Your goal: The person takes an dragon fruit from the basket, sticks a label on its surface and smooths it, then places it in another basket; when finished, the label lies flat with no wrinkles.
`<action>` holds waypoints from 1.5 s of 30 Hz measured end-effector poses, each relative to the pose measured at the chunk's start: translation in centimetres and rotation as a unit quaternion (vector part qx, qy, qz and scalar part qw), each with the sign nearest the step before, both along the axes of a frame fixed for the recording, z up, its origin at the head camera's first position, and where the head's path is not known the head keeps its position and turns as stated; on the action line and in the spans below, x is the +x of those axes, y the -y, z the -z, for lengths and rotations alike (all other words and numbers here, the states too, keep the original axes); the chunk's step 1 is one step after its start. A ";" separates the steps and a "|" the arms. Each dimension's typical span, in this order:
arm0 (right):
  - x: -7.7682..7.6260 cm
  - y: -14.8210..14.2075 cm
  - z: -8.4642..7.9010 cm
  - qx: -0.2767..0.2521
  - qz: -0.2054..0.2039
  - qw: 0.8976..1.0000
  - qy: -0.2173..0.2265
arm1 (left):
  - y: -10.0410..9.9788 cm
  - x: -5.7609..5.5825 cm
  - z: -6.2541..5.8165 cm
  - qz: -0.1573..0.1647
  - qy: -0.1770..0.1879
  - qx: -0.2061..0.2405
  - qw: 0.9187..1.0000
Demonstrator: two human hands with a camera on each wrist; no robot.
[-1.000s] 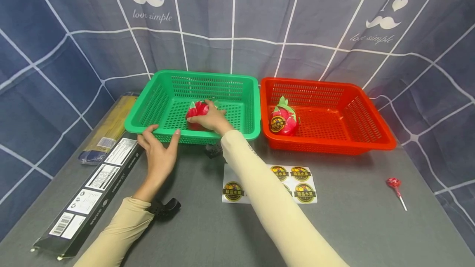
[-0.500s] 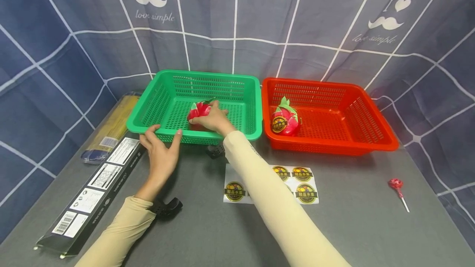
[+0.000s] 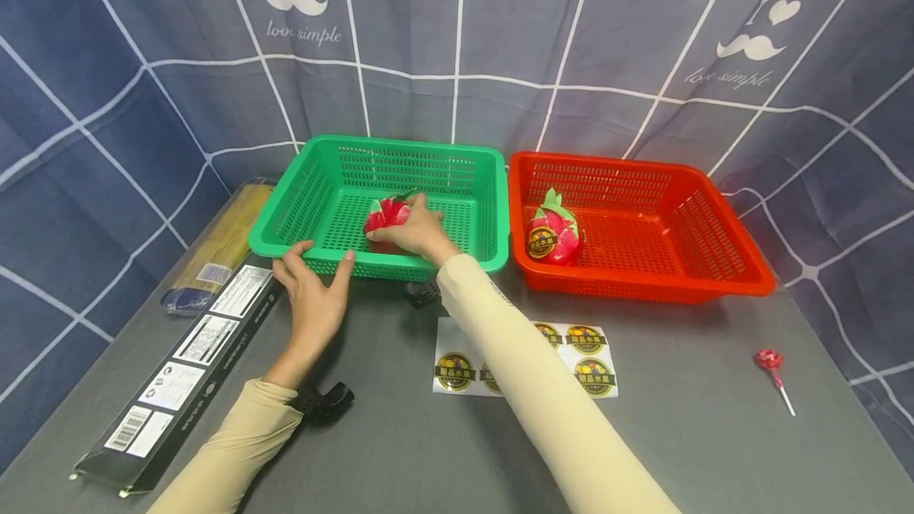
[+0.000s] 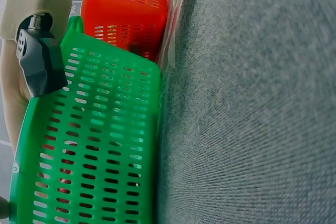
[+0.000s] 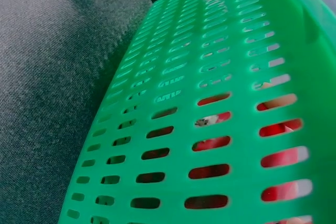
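My right hand [image 3: 421,232] reaches over the front rim of the green basket [image 3: 400,262] and grips a dragon fruit [image 3: 385,214] lying inside. Parts of that red fruit [image 5: 283,158] show through the slots in the right wrist view. My left hand [image 3: 314,304] touches the basket's front rim near its left corner, thumb and fingers spread apart. In the left wrist view only a fingertip shows beside the slotted green wall [image 4: 94,129]. A second dragon fruit [image 3: 566,246], bearing a round black-and-gold sticker [image 3: 543,243], sits at the left end of the red basket [image 3: 643,288].
A sheet of round stickers [image 3: 450,331] lies on the grey table, partly behind my right sleeve. A lollipop [image 3: 771,362] lies at the right. At left are a long black box [image 3: 203,375] and a yellow package [image 3: 217,240]. A checked curtain [image 3: 407,14] hangs behind.
The head view has drifted slightly, shifting everything a little to the right. Both hands keep nearly the same place at the green basket, and the dragon fruit stays in my right hand's grip.
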State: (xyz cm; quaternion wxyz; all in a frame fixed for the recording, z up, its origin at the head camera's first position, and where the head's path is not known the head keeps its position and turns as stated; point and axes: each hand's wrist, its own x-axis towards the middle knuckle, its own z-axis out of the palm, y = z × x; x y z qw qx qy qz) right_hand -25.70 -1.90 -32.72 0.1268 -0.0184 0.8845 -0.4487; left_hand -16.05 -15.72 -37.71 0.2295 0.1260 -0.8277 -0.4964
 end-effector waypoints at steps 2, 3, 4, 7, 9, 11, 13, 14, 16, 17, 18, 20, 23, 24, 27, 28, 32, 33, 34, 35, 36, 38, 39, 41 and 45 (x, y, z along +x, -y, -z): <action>0.0 -0.1 0.0 -0.007 0.000 1.000 -0.002 | 0.0 0.0 0.0 0.001 -0.001 -0.001 1.000; 0.0 -0.1 0.0 -0.012 0.001 1.000 -0.004 | 0.0 0.0 0.1 0.002 -0.003 -0.002 1.000; 0.0 -0.1 0.0 -0.014 0.001 1.000 -0.005 | 0.0 0.0 0.1 0.003 -0.004 -0.002 1.000; 0.0 -0.2 -0.1 -0.022 0.003 1.000 -0.009 | 0.0 -0.1 0.2 0.004 -0.008 -0.002 1.000; 0.0 -0.3 -0.2 -0.027 0.005 0.999 -0.016 | -0.1 -0.1 0.2 0.004 -0.009 -0.001 1.000; 0.1 -0.4 -0.3 -0.040 0.011 0.999 -0.024 | -0.1 -0.1 0.3 0.003 -0.009 0.000 1.000; 0.3 -0.4 -0.3 -0.059 0.020 0.998 -0.033 | -0.1 -0.1 0.4 0.002 -0.008 0.001 1.000; 0.3 -0.4 -0.2 -0.071 0.025 0.996 -0.038 | -0.1 -0.1 0.4 0.002 -0.008 0.000 1.000; 0.4 -0.5 -0.1 -0.098 0.039 0.993 -0.044 | -0.1 -0.1 0.5 0.001 -0.007 0.000 1.000; 0.5 -0.5 0.0 -0.114 0.044 0.991 -0.047 | -0.1 -0.1 0.5 0.001 -0.007 0.000 1.000; 0.5 -0.5 0.0 -0.130 0.050 0.989 -0.050 | -0.1 -0.1 0.5 0.001 -0.008 0.000 1.000; 0.5 -0.6 0.0 -0.164 0.059 0.983 -0.053 | -0.2 -0.1 0.6 0.001 -0.007 0.000 1.000; 0.7 -0.8 0.0 -0.207 0.067 0.974 -0.059 | -0.2 -0.2 0.7 0.001 -0.008 0.000 1.000; 0.8 -0.9 0.0 -0.216 0.067 0.972 -0.065 | -0.2 -0.2 0.7 0.001 -0.009 -0.001 1.000; 1.0 -1.2 -0.2 -0.235 0.060 0.966 -0.090 | -0.1 -0.2 0.6 0.000 -0.012 -0.002 1.000; 1.1 -1.3 -0.3 -0.241 0.054 0.964 -0.100 | -0.1 -0.3 0.6 0.001 -0.012 -0.003 1.000; 1.4 -1.8 -0.3 -0.268 0.027 0.953 -0.142 | -0.1 -0.4 0.5 0.004 -0.014 -0.003 1.000; 1.5 -1.9 -0.3 -0.278 0.020 0.949 -0.150 | -0.1 -0.4 0.5 0.004 -0.014 -0.003 1.000; 1.1 -2.1 0.3 -0.287 0.012 0.945 -0.157 | 0.0 -0.4 0.4 0.004 -0.014 -0.003 1.000; 1.2 -2.2 0.4 -0.293 0.008 0.942 -0.163 | 0.0 -0.5 0.4 0.003 -0.014 -0.002 1.000; 1.3 -2.4 0.5 -0.300 0.003 0.939 -0.168 | 0.0 -0.5 0.4 0.002 -0.014 -0.002 1.000; 1.6 -2.8 0.6 -0.311 -0.005 0.934 -0.174 | 0.0 -0.5 0.4 0.001 -0.013 -0.001 1.000; 1.1 -3.0 1.3 -0.317 -0.013 0.931 -0.180 | 0.1 -0.5 0.4 0.000 -0.012 -0.001 1.000; 2.1 -3.5 0.9 -0.318 -0.016 0.930 -0.185 | 0.1 -0.5 0.4 0.000 -0.012 -0.002 1.000; 3.2 -4.6 0.9 -0.325 -0.026 0.928 -0.182 | 0.1 -0.6 0.6 0.001 -0.010 -0.002 1.000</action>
